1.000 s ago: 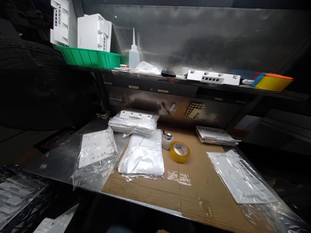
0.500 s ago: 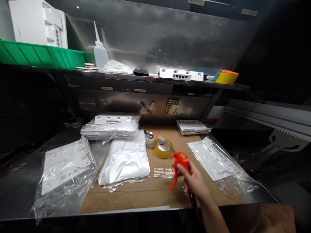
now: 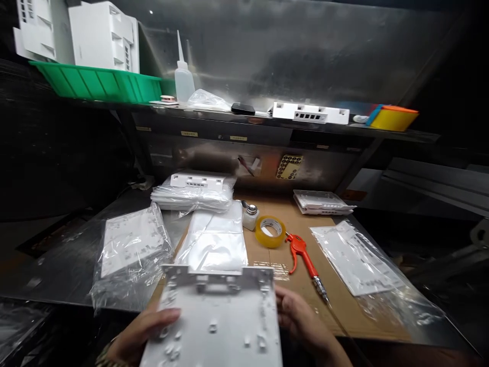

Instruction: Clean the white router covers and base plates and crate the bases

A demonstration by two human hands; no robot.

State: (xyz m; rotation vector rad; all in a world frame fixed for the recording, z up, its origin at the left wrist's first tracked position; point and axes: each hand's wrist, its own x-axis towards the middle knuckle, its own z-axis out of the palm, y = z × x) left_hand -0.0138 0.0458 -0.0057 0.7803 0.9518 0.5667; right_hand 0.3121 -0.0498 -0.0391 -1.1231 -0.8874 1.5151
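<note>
A grey plastic housing panel [image 3: 221, 316] with small pegs and slots fills the bottom centre. My left hand [image 3: 141, 334] grips its left edge, thumb on top. My right hand [image 3: 301, 321] holds its right edge, fingers curled beneath. An orange air blow gun [image 3: 303, 257] lies on the cardboard mat [image 3: 305, 300] just beyond my right hand. A roll of yellow tape [image 3: 270, 231] and a small pump bottle [image 3: 250, 215] stand behind it.
Bagged white panels lie at left [image 3: 132, 244], centre [image 3: 216, 244] and right [image 3: 355, 257]. Stacks of white parts sit at the back [image 3: 196, 191] and back right [image 3: 323, 202]. The shelf above carries a green bin [image 3: 99, 84], a squeeze bottle [image 3: 184, 79], a white casing [image 3: 310, 113] and a yellow box [image 3: 393, 118].
My right hand has put down the orange blow gun, which now lies on the cardboard. Both hands have come up holding the grey panel, which was not in view before.
</note>
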